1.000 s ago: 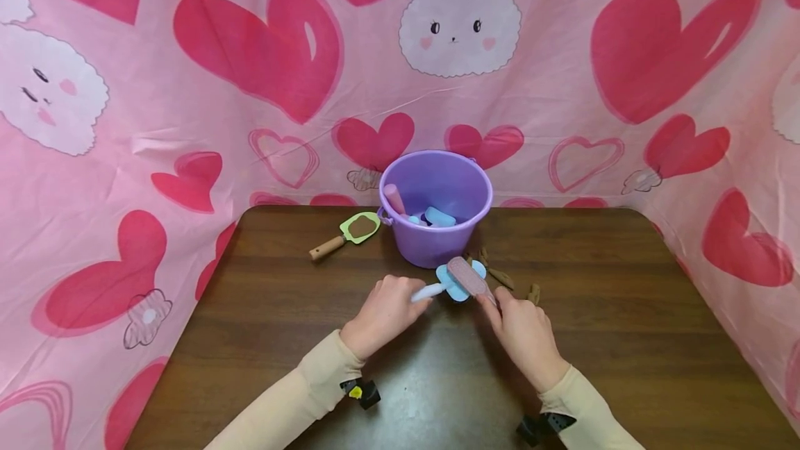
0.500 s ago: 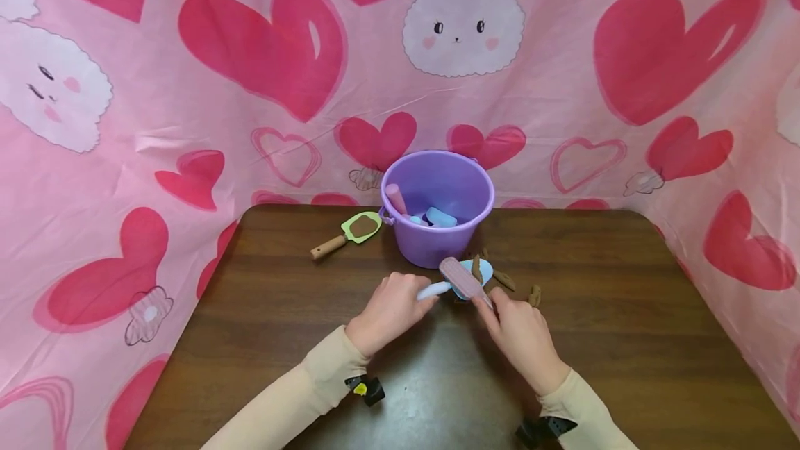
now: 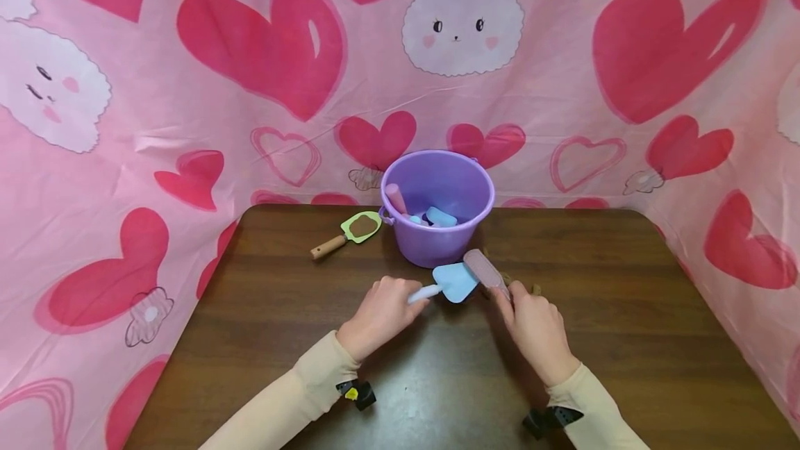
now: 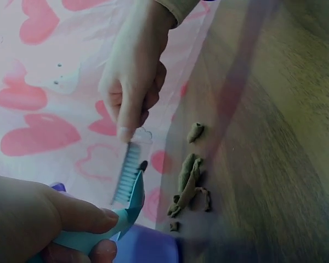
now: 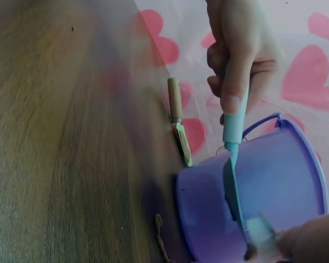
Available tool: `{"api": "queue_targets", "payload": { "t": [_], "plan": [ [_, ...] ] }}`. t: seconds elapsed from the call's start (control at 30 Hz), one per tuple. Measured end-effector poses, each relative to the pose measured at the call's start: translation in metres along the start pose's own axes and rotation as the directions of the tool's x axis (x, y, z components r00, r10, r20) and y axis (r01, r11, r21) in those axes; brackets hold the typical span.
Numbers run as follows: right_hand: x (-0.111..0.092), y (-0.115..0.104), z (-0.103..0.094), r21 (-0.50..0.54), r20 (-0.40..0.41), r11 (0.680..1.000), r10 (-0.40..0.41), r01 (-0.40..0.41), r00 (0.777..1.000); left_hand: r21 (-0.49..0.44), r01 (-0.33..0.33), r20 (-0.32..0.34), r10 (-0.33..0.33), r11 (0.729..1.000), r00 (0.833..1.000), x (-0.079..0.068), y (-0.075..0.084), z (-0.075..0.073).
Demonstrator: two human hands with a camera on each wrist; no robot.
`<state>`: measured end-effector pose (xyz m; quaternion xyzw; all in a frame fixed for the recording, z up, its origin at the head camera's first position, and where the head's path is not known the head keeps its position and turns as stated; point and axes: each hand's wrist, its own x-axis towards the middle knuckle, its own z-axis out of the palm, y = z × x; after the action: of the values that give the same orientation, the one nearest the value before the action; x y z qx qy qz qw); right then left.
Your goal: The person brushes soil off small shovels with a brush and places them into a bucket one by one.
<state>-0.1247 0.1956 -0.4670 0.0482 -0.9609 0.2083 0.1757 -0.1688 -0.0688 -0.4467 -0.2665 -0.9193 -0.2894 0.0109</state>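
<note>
My left hand (image 3: pixel 382 317) grips the white handle of a light blue toy shovel (image 3: pixel 457 281), its blade in front of the bucket. Pinched in my right hand (image 3: pixel 536 328) is a pink brush (image 3: pixel 484 271), which overlaps the blade's right edge in the head view. In the left wrist view, the brush's bristles (image 4: pixel 130 169) face the blade, and a small dark bit shows at the blade's tip. Brown crumpled pieces (image 4: pixel 188 181) lie on the table below the tools, largely hidden behind the brush and right hand in the head view.
A purple bucket (image 3: pixel 431 245) stands at the table's back edge, with a pink handle (image 3: pixel 396 198) and light blue items (image 3: pixel 441 217) inside. Left of it lies a green trowel (image 3: pixel 361 226) with a wooden handle. A pink patterned cloth (image 3: pixel 350 54) hangs behind the wooden table (image 3: pixel 281 311).
The brush has swung left across the blade, then right to the blade's far edge. The shovel has turned and shifted slightly left, and its blade face now shows broadly.
</note>
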Motion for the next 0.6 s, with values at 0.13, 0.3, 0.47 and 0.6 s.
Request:
{"api": "queue_targets", "payload": {
  "t": [0.13,0.3,0.47,0.6],
  "plan": [
    [0.002,-0.003,0.005,0.021,-0.028,0.999,-0.041,0.042,0.999,0.008,-0.006,-0.004,0.006,1.000,1.000,-0.002,-0.001,0.000],
    [0.000,-0.007,0.012,0.041,0.056,0.991,-0.128,0.125,0.990,0.012,-0.013,-0.012,0.014,1.000,1.000,-0.002,-0.001,0.002],
    [0.002,-0.009,0.010,0.029,0.053,0.995,-0.095,0.093,0.994,0.007,-0.022,-0.023,0.022,1.000,0.999,-0.001,-0.002,0.001],
    [0.005,-0.004,0.005,0.014,0.039,0.998,-0.058,0.057,0.998,-0.005,-0.016,-0.014,0.016,1.000,1.000,-0.001,-0.002,-0.001]
  ]
}}
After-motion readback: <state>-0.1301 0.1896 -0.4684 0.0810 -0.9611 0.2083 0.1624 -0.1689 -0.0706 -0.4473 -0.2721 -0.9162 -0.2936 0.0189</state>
